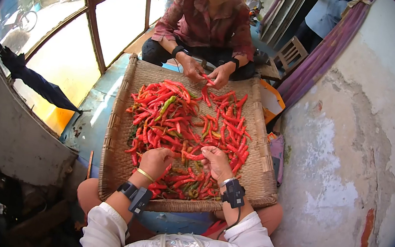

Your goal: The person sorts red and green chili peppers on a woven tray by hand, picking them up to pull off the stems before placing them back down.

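A large heap of red chili peppers (160,101) lies in a wide woven tray (262,146), with a few green and yellowish ones mixed in. My right hand (217,163) pinches one end of a red chili pepper (194,156) above the near part of the tray. Just left of that pepper, my left hand (156,162) is closed with its fingertips together; what it grips is hidden. More peppers (185,183) lie below and between my wrists, some darker and greenish.
Across the tray a person (207,26) in a red patterned shirt holds a red pepper in both hands. Another person stands at the back right near a wooden chair (292,55). A folded dark umbrella (40,79) leans at the left by the window. A peeling wall (335,165) borders the right.
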`<control>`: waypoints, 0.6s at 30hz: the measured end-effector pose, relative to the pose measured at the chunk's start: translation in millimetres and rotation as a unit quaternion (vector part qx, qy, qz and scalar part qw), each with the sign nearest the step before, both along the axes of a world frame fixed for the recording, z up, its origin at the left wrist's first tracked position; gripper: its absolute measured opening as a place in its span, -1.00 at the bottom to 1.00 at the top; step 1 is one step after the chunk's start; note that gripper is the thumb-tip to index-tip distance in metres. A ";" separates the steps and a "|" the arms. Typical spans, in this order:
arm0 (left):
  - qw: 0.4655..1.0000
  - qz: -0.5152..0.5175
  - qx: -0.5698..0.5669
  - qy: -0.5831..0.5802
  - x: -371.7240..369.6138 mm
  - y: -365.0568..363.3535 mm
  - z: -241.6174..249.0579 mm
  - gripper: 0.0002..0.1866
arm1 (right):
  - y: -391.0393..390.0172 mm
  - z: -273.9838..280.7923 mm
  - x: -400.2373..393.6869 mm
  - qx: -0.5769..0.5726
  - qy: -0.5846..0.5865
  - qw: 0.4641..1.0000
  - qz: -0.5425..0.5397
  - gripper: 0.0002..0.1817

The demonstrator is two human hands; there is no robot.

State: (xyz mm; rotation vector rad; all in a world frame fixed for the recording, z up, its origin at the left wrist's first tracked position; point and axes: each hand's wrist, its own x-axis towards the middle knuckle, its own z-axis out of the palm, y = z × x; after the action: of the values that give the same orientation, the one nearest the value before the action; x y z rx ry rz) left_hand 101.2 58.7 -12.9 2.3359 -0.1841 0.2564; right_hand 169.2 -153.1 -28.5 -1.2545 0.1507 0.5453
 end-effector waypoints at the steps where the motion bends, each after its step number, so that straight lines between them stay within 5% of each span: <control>1: 0.999 0.027 0.043 0.010 0.1 2.1 -0.6 -0.89 | -8.1 4.0 6.0 0.008 -0.003 1.000 -0.022 -0.87; 5: 0.984 0.069 0.153 0.061 3.1 7.3 -12.5 -0.82 | -28.7 24.0 22.4 0.175 -0.055 0.952 -0.247 -0.80; 9: 0.959 0.083 0.239 0.128 3.3 8.1 -13.4 -0.74 | -36.2 -7.8 22.1 0.147 0.041 0.968 -0.201 -0.70; 13: 0.933 0.043 0.303 0.188 3.6 12.3 -18.5 -0.70 | 2.4 -12.0 -5.3 0.015 0.056 0.997 0.060 -0.65; 18: 0.931 0.032 0.303 0.200 4.2 11.6 -22.3 -0.73 | 30.2 -15.0 -21.4 -0.154 -0.022 0.953 0.261 -0.68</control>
State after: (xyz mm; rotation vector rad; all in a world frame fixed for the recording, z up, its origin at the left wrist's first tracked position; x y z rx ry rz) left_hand 105.4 70.3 -35.2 2.9480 0.0251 -0.2945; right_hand 147.7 -122.8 -43.5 -1.6201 -0.1477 0.9745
